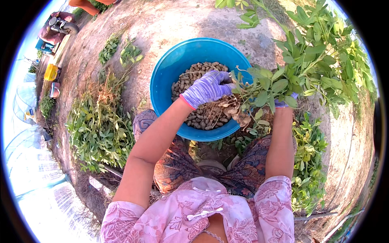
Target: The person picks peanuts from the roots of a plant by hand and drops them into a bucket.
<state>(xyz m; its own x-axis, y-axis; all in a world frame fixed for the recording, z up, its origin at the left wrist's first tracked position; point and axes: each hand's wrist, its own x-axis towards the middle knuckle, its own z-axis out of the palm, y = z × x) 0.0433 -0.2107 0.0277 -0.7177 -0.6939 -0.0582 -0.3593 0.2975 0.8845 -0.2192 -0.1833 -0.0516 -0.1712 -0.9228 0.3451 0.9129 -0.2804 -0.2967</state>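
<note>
A large blue plastic tub [200, 44] stands between my knees, with a heap of peanuts in their shells [209, 117] inside. My left hand [208, 86], in a purple-and-white knitted glove, is over the tub, its fingers closed at the root end of a leafy peanut plant [307, 63]. My right hand [283, 102], gloved alike, is beyond the tub's right rim, around the plant's stems and mostly hidden by leaves. The foliage stretches out to the upper right. Below my left hand, brownish roots with pods [235, 111] hang at the tub's near right rim.
Peanut plants lie in a pile [100, 130] on the ground at my left. More green plants [308, 170] lie at my right. Further off at the left are a yellow crate [51, 72], a parked vehicle [62, 27] and plastic-covered tunnels [36, 170]. Another person's leg [86, 6] shows at top left.
</note>
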